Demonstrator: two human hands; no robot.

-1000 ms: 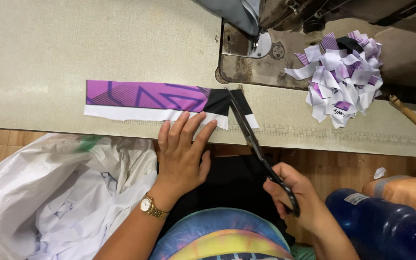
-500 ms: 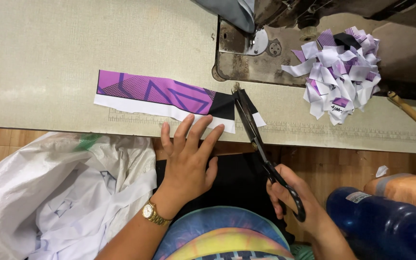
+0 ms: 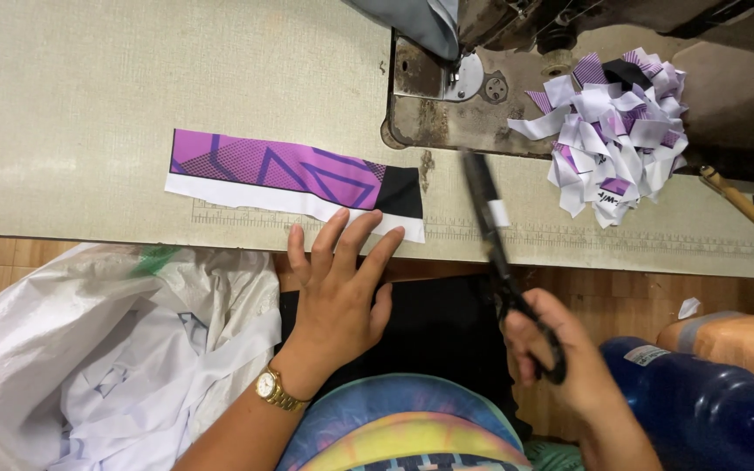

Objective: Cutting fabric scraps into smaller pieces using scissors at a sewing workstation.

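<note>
Head view: left hand spread flat, fingertips on purple fabric strip; right hand closed around black scissors, blades just right of strip.

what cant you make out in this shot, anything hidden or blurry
Head view:
- scissors: blades motion-blurred, so open or closed is unclear; handles hidden in the right hand.
- sewing machine: upper part cut off by the top edge.
- blue bottle: cut off at the lower right corner.
- white plastic bag: contents crumpled, unidentifiable.
</note>
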